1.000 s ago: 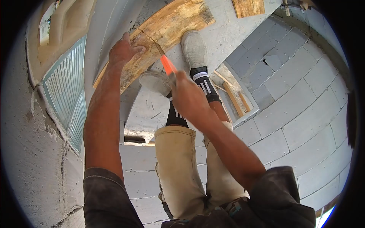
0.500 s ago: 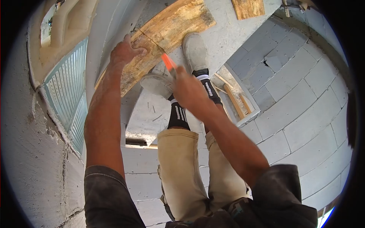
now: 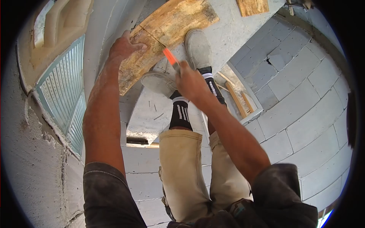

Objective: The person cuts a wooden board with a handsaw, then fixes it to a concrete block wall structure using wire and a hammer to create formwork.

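A worn wooden board [image 3: 182,22] lies slanting across the top middle, with a thin dark line across it. My left hand [image 3: 125,47] presses on its left edge, thumb spread apart from the fingers. My right hand [image 3: 190,81] is wrapped round the handle of a tool with an orange part [image 3: 170,56], whose tip meets the board's near edge at the end of the dark line. Whether the line is a cut or the blade itself, I cannot tell. My shoes [image 3: 198,47] stand beside the board's near edge.
A smaller wood piece [image 3: 253,7] lies at the top. Narrow wooden strips [image 3: 236,99] show in an opening right of my feet. A pale block wall [image 3: 304,110] curves along the right, and a ribbed panel [image 3: 62,81] is at the left.
My right hand and the orange tool have shifted slightly right. My left hand stays on the board, and the whole view has shifted a little.
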A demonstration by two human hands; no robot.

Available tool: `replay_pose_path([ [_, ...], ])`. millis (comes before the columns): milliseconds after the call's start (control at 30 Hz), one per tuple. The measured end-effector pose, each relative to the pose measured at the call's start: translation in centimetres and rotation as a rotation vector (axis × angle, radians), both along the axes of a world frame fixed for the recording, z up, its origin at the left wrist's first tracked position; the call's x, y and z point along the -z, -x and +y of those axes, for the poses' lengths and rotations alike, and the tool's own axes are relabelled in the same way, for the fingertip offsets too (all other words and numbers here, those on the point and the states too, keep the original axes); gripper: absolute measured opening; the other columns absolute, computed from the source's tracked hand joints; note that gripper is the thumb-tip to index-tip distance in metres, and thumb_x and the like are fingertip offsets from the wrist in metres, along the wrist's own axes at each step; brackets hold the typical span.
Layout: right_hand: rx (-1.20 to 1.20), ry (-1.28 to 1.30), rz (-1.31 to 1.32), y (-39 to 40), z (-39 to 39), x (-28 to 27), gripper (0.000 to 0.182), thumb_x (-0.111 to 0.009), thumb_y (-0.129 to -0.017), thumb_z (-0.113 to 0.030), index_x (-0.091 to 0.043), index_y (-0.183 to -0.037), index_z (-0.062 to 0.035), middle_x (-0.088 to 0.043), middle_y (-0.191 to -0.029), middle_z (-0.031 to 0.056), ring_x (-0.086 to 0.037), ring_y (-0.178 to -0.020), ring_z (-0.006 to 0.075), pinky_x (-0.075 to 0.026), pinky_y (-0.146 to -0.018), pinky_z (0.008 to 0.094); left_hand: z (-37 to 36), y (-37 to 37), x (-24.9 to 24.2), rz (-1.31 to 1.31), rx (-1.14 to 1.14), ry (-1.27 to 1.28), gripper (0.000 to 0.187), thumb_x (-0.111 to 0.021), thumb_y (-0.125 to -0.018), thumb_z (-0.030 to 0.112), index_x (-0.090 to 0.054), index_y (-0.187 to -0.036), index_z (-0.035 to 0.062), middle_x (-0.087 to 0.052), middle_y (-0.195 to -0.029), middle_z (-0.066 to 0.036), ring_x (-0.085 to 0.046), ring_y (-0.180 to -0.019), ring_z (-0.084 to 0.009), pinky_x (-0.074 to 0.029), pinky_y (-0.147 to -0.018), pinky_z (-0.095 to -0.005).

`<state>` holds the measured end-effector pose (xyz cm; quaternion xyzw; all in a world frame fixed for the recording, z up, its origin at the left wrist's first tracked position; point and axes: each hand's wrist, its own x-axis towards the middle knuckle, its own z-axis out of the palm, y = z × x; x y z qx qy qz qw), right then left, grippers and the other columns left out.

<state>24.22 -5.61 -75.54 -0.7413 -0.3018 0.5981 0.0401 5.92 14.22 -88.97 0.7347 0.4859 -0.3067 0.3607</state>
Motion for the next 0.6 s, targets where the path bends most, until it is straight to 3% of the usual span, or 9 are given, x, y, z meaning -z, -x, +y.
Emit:
replay_pose_path([
  [67, -0.008, 0.101, -0.001, -0.8, -2.8, -7.4, 0.023, -0.050, -0.097, -0.013, -0.045, -0.113, 0.0027, -0.065, -0.086, 0.0300, -0.065, -0.082, 0.0475, -0.052, -0.072, 0.0550, -0.1, 0.4, -0.4, -0.013, -0.018, 0.050, 0.078, -0.083, -0.070, 0.054, -0.052, -0.121, 0.0051, -0.070, -0.108, -0.017, -0.067, -0.103, -0.0349, -0.051, -0.090, -0.0455],
  [133, -0.014, 0.095, -0.049, -1.8, -4.6, -10.5, 0.024, -0.051, -0.097, -0.015, -0.045, -0.113, 0.0022, -0.065, -0.084, 0.0295, -0.065, -0.080, 0.0479, -0.052, -0.069, 0.0561, 0.0, -0.4, -0.8, -0.012, 0.007, 0.012, 0.077, -0.083, -0.071, 0.055, -0.052, -0.121, 0.0052, -0.070, -0.108, -0.017, -0.067, -0.102, -0.0345, -0.051, -0.089, -0.0458],
  [200, -0.021, -0.003, -0.105, -1.8, -6.2, -10.9, 0.024, -0.051, -0.098, -0.016, -0.045, -0.112, 0.0021, -0.065, -0.082, 0.0295, -0.065, -0.078, 0.0482, -0.052, -0.068, 0.0572, -0.8, -0.5, -2.2, 0.037, 0.069, -0.093, 0.077, -0.082, -0.071, 0.056, -0.052, -0.120, 0.0054, -0.070, -0.108, -0.017, -0.068, -0.101, -0.0339, -0.051, -0.088, -0.0460],
  [333, -0.002, 0.019, -0.016, -0.4, -3.4, -1.1, 0.025, -0.053, -0.097, -0.016, -0.045, -0.111, 0.0024, -0.065, -0.083, 0.0298, -0.065, -0.080, 0.0483, -0.052, -0.071, 0.0568, -0.5, -0.9, -2.1, 0.069, 0.013, -0.016, 0.077, -0.082, -0.071, 0.057, -0.052, -0.120, 0.0057, -0.070, -0.108, -0.016, -0.068, -0.101, -0.0324, -0.052, -0.087, -0.0458],
  [400, 0.011, -0.006, -0.010, -0.6, -2.7, 0.2, 0.024, -0.054, -0.096, -0.016, -0.045, -0.110, 0.0024, -0.065, -0.085, 0.0305, -0.065, -0.081, 0.0486, -0.052, -0.073, 0.0563, 0.1, -0.7, -0.9, 0.052, -0.003, 0.030, 0.077, -0.082, -0.071, 0.057, -0.052, -0.120, 0.0056, -0.070, -0.107, -0.016, -0.068, -0.101, -0.0320, -0.052, -0.087, -0.0456],
  [500, 0.011, -0.013, -0.009, -1.4, -2.9, -2.0, 0.028, -0.056, -0.096, -0.016, -0.045, -0.114, 0.0017, -0.065, -0.082, 0.0308, -0.064, -0.080, 0.0494, -0.051, -0.073, 0.0563, 0.0, -0.3, -0.6, 0.016, 0.045, -0.056, 0.076, -0.082, -0.071, 0.057, -0.053, -0.119, 0.0055, -0.070, -0.108, -0.016, -0.068, -0.101, -0.0319, -0.052, -0.087, -0.0456],
  [600, 0.022, 0.120, -0.007, -2.7, -4.8, -10.3, 0.032, -0.057, -0.096, -0.017, -0.045, -0.119, 0.0014, -0.064, -0.080, 0.0313, -0.064, -0.078, 0.0500, -0.051, -0.072, 0.0577, -0.2, -1.0, -2.0, 0.052, 0.003, 0.001, 0.076, -0.082, -0.071, 0.056, -0.053, -0.119, 0.0054, -0.071, -0.107, -0.017, -0.068, -0.101, -0.0330, -0.052, -0.088, -0.0459],
])
